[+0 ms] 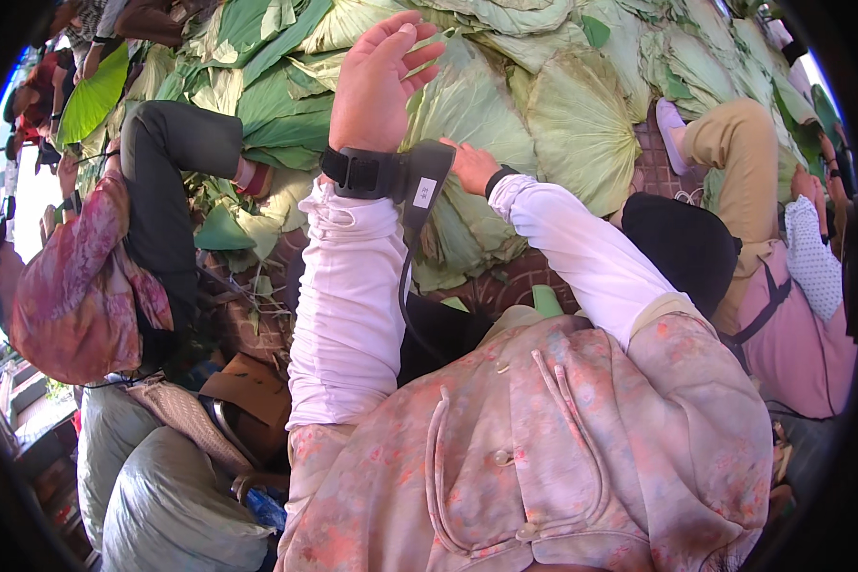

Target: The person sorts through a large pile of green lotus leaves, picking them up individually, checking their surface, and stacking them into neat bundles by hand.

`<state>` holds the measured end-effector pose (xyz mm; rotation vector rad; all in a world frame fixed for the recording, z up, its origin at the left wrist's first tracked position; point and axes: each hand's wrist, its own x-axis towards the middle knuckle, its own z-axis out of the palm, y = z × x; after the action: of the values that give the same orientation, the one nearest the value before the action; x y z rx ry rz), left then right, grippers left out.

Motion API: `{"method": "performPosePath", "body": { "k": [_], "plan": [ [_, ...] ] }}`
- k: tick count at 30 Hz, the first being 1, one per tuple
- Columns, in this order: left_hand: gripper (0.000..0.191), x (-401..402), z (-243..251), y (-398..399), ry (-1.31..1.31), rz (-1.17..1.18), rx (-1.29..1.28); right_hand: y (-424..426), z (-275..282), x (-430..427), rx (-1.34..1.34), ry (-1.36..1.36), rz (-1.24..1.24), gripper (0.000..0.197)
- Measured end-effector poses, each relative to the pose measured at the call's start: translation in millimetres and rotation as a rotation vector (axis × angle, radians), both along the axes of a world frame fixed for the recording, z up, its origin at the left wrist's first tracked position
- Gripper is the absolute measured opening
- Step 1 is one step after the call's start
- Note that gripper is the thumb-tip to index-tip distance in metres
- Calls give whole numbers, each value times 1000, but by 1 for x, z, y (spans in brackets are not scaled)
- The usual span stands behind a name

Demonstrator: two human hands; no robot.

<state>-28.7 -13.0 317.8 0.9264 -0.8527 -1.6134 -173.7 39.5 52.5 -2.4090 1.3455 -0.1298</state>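
Observation:
My left hand (pixel 386 79) is raised at the top centre, palm partly turned up, its fingers apart with nothing in them. A black strap with a device (pixel 367 172) and a cable is around its wrist. My right hand (pixel 474 166) is lower and to the right, beside the dark end of that device; whether its fingers touch it or hold anything, I cannot tell. Behind both hands lie large, pale green lotus leaves (pixel 579 121), wilted and overlapping. Darker green leaves (pixel 286 114) lie to the left.
A person in a patterned red top (pixel 79 279) sits at left, another in a pink top (pixel 772 329) at right. Grey plastic bags (pixel 179 500) and a brown cardboard piece (pixel 250 393) are at lower left. Brick paving (pixel 257 325) shows below the leaves. More people are at both edges.

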Motion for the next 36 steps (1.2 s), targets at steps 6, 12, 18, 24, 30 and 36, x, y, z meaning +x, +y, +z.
{"method": "performPosePath", "body": {
  "k": [6,12,18,24,30,36],
  "plan": [
    [35,6,-4,-9,-4,-91,9,-6,-15,5,-114,-30,-21,27],
    [36,-3,-4,-6,-18,-142,38,-5,-13,6,-48,29,-91,16],
    [30,-15,1,-3,18,-157,39,10,-13,-28,-138,74,-32,12],
    [32,-25,0,-6,-15,-196,-4,24,31,-108,-146,186,-150,11],
    [31,-39,-1,-4,-42,-223,8,5,130,-221,-236,130,-461,19],
    [26,-54,-19,-3,-136,-212,73,-12,195,-233,412,-795,-753,18]
  ]
}}
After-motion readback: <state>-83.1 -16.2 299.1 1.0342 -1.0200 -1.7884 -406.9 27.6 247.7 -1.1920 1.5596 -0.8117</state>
